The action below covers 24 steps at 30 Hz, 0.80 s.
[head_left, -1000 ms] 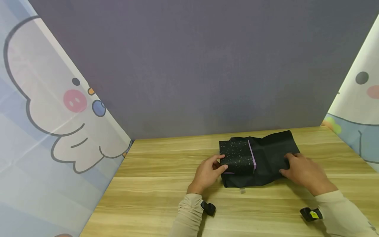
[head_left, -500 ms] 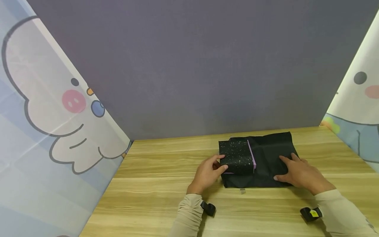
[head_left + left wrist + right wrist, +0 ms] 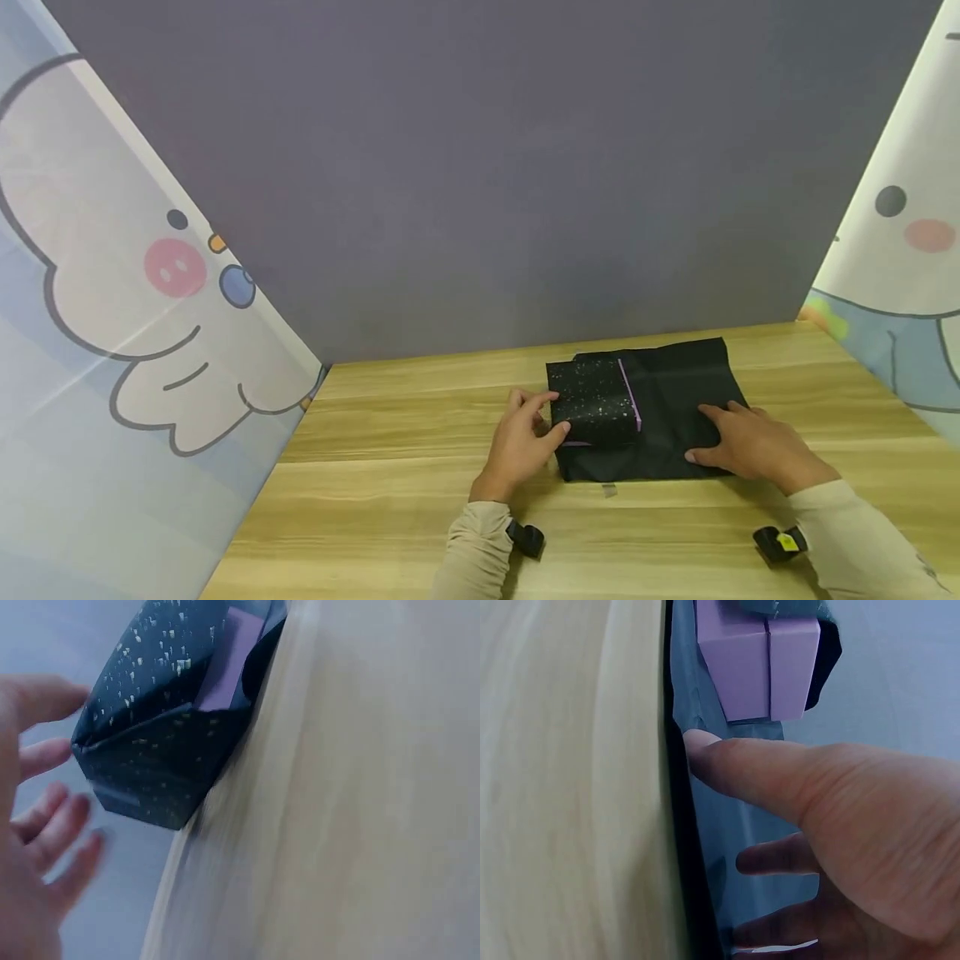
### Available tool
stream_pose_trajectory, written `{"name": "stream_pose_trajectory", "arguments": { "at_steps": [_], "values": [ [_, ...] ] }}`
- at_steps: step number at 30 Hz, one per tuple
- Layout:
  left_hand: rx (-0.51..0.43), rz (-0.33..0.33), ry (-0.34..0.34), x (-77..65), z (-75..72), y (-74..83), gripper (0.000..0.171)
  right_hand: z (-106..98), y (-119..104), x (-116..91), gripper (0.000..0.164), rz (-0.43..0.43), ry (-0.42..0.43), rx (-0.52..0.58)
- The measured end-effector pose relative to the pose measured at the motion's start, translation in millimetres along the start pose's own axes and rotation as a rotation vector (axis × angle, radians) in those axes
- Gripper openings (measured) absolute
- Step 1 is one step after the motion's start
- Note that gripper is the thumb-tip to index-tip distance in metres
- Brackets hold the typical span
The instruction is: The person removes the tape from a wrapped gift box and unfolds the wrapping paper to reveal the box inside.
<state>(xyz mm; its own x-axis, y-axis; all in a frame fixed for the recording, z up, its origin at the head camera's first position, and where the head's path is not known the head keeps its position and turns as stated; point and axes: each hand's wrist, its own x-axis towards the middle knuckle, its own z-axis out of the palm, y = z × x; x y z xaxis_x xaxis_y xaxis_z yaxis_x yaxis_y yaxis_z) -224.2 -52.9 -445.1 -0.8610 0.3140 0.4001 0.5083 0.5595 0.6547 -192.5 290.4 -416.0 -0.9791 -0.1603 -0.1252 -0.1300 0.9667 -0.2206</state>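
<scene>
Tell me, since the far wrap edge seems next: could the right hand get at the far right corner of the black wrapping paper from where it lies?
Probably yes: the right hand rests flat on the black wrapping paper, and nothing lies between it and that corner.

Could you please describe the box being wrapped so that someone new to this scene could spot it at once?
On the light wooden table, a sheet of black wrapping paper lies near the far edge. At its left end sits a lilac cardboard box, mostly covered in black, speckled paper, with the left hand at its side. Only its speckles and lilac edge set it apart from the plain sheet.
</scene>
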Motion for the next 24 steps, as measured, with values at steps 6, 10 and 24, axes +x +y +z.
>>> {"name": "stream_pose_trajectory", "arguments": {
  "at_steps": [6,10,24],
  "values": [
    [0.156,0.241,0.169,-1.6,8.6,10.8,0.034,2.4,-2.7,-0.3,0.100,-0.003,0.008,0.002],
    [0.230,0.303,0.075,-2.2,12.8,17.5,0.044,2.4,-4.5,0.3,0.100,0.003,-0.003,0.011],
    [0.366,0.215,0.099,-2.0,11.3,22.1,0.053,4.5,-10.3,0.1,0.089,-0.038,-0.004,-0.030]
  ]
}}
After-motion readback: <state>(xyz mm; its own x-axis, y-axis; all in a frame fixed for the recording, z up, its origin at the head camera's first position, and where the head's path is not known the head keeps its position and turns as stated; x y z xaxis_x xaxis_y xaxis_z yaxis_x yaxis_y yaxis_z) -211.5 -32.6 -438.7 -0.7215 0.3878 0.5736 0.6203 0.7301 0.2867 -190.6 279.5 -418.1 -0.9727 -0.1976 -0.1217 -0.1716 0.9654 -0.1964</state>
